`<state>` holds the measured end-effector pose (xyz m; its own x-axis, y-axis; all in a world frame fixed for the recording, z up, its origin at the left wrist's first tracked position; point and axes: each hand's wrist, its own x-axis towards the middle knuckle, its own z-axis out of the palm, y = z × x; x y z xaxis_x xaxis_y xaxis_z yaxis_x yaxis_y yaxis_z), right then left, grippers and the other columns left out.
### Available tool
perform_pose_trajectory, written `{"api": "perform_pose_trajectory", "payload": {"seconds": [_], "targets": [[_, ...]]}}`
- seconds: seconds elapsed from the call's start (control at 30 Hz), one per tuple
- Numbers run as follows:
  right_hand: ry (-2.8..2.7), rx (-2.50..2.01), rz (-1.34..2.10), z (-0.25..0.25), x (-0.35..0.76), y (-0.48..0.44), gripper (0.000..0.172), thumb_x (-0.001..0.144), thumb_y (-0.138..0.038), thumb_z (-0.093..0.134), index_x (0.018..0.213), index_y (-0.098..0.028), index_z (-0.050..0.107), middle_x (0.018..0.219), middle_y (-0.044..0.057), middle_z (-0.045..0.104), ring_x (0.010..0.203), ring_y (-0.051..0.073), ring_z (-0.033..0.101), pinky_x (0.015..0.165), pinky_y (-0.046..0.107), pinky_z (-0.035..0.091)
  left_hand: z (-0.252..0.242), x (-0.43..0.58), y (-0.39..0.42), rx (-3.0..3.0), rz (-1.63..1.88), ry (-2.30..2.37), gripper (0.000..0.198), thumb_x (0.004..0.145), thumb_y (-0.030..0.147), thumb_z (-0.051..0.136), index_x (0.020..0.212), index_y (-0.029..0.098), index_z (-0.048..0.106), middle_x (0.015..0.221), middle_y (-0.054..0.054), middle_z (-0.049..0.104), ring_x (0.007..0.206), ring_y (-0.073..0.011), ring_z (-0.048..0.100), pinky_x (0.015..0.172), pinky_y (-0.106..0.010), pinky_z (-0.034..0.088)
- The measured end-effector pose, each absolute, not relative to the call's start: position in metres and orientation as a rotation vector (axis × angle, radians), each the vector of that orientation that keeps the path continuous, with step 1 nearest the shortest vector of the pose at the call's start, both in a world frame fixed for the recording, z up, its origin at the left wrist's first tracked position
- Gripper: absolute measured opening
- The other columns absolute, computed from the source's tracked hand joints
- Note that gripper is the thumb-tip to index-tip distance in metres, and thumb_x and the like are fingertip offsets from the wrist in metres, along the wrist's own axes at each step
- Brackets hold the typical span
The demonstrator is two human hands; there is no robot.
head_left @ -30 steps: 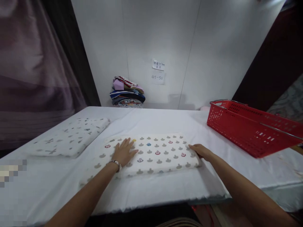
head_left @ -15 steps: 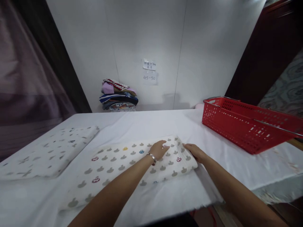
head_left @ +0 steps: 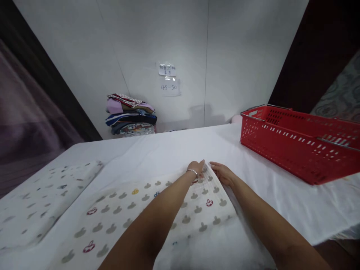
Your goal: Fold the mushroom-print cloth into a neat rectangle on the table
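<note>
A folded white cloth (head_left: 194,210) printed with grey mushroom shapes and a few red, yellow and blue ones lies on the white-covered table. My left hand (head_left: 197,169), with a silver bracelet at the wrist, is closed on its far right corner, where the fabric puckers slightly. Close by, my right hand (head_left: 223,174) rests along the right edge of the same corner, fingers stretched out towards the left hand. My left forearm covers part of the cloth's middle.
Another folded white cloth (head_left: 47,202) with small dark prints lies at the left. A stack of folded fabrics (head_left: 131,116) stands by the back wall, near paper labels (head_left: 170,87). At the right sits a red plastic basket (head_left: 292,150) with metal handles.
Both hands have moved away from me, to the cloth's far right corner, and come closer together. My left hand has gone from lying on the cloth to its corner. The view has shifted slightly.
</note>
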<state>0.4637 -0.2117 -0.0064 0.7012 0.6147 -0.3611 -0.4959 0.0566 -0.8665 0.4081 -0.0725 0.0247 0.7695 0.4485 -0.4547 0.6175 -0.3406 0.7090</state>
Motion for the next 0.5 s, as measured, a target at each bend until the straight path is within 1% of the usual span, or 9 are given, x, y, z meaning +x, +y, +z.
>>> {"api": "perform_pose_trajectory", "payload": {"seconds": [0.1, 0.17, 0.3, 0.4, 0.5], "targets": [[-0.131, -1.293, 0.807, -0.015, 0.471, -0.203, 0.035, 0.073, -0.018, 0.064, 0.107, -0.016, 0.054, 0.079, 0.004, 0.069, 0.07, 0.017, 0.065, 0.07, 0.033, 0.053, 0.027, 0.416, -0.072, 2.012, -0.262, 0.854, 0.056, 0.085, 0.058, 0.037, 0.093, 0.009, 0.063, 0.084, -0.012, 0.07, 0.057, -0.0186, 0.066, 0.047, -0.024, 0.048], [-0.139, -1.32, 0.778, -0.019, 0.474, -0.198, 0.037, 0.072, -0.021, 0.067, 0.107, -0.016, 0.055, 0.077, 0.004, 0.069, 0.069, 0.017, 0.065, 0.069, 0.034, 0.053, 0.03, 0.418, -0.073, 2.041, -0.286, 0.872, 0.054, 0.082, 0.057, 0.042, 0.089, 0.008, 0.064, 0.083, -0.013, 0.07, 0.054, -0.0191, 0.066, 0.045, -0.024, 0.047], [-0.157, -1.375, 0.698, -0.025, 0.476, -0.192, 0.04, 0.069, -0.025, 0.068, 0.107, -0.015, 0.056, 0.075, 0.004, 0.068, 0.067, 0.018, 0.063, 0.067, 0.032, 0.051, 0.033, 0.419, -0.075, 2.103, -0.326, 0.87, 0.038, 0.077, 0.043, 0.052, 0.08, 0.008, 0.065, 0.08, -0.013, 0.07, 0.053, -0.0184, 0.065, 0.044, -0.023, 0.044], [-0.193, -1.422, 0.609, -0.03, 0.476, -0.191, 0.04, 0.065, -0.022, 0.068, 0.104, -0.016, 0.059, 0.071, 0.001, 0.066, 0.065, 0.016, 0.061, 0.064, 0.029, 0.048, 0.033, 0.42, -0.076, 2.126, -0.344, 0.848, 0.029, 0.076, 0.034, 0.051, 0.079, 0.009, 0.065, 0.081, -0.012, 0.071, 0.055, -0.0167, 0.065, 0.046, -0.021, 0.044], [-0.238, -1.453, 0.517, -0.033, 0.477, -0.189, 0.038, 0.06, -0.019, 0.066, 0.098, -0.017, 0.061, 0.063, -0.003, 0.062, 0.059, 0.013, 0.055, 0.059, 0.026, 0.043, 0.035, 0.419, -0.079, 2.15, -0.332, 0.808, 0.026, 0.077, 0.03, 0.048, 0.082, 0.01, 0.065, 0.085, -0.01, 0.071, 0.059, -0.0151, 0.066, 0.047, -0.02, 0.044]]}}
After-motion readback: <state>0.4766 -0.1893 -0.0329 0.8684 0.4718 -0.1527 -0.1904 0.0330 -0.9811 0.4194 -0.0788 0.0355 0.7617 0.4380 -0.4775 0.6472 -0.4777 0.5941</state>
